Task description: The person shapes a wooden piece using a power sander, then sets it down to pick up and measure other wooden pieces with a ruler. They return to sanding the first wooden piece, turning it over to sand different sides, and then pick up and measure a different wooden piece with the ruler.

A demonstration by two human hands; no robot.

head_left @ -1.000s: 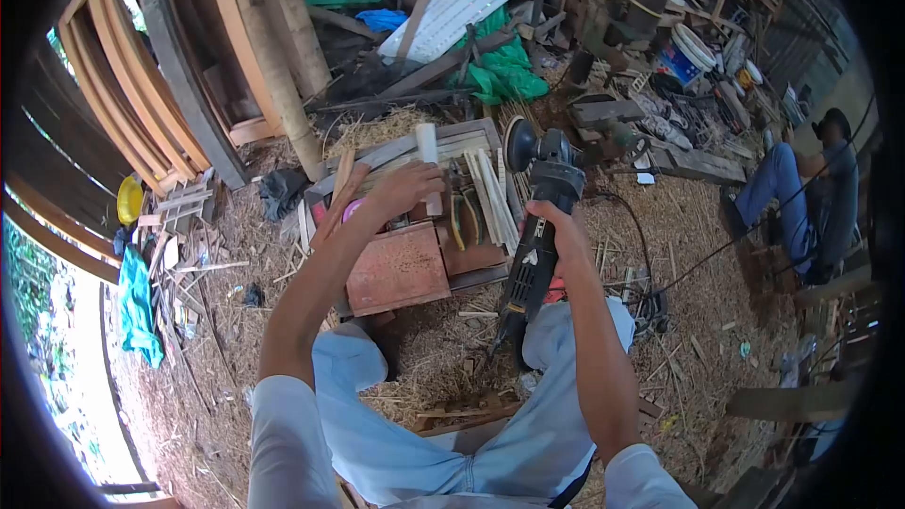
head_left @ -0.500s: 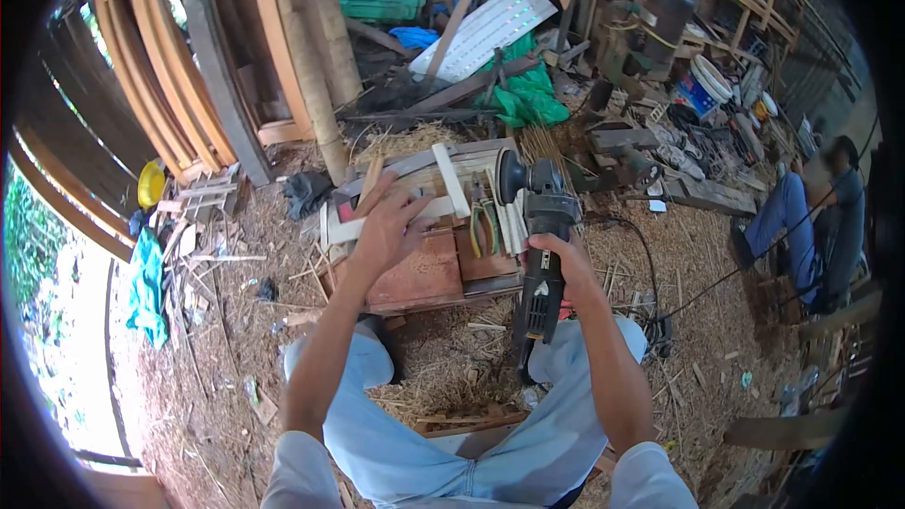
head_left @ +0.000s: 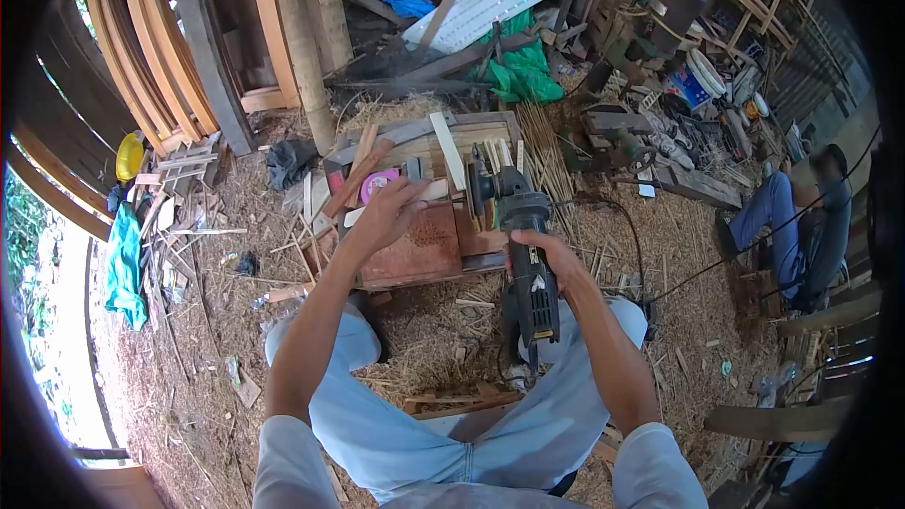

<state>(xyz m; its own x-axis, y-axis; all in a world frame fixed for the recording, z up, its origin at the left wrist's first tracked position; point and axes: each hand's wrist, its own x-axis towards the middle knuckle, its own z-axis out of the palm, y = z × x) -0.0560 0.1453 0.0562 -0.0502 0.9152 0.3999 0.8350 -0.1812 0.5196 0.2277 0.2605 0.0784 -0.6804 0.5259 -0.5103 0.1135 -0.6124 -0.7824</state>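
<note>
My right hand [head_left: 554,259] is wrapped around the body of a black angle grinder [head_left: 534,297]. Its round disc [head_left: 478,187] faces left, over the right part of a low wooden workbench [head_left: 410,250]. In my left hand [head_left: 388,214] is a pale wooden strip [head_left: 436,190], whose end points at the disc with a small gap between. Just beyond the left fingers lie a pink tape roll [head_left: 377,183] and a reddish stick [head_left: 356,179]. Another pale strip [head_left: 449,151] lies slanted across the bench.
A power cord [head_left: 633,236] trails right across the shaving-covered floor. At the right sits a person [head_left: 801,226]. Wooden frames [head_left: 156,47] lean at the back left; a green plastic sheet [head_left: 528,75], a white panel [head_left: 485,5] and scrap wood lie behind the bench.
The grinder has moved slightly left and down, its disc now nearer the strip. My left hand has shifted a little right and down, and the pink roll has come into sight.
</note>
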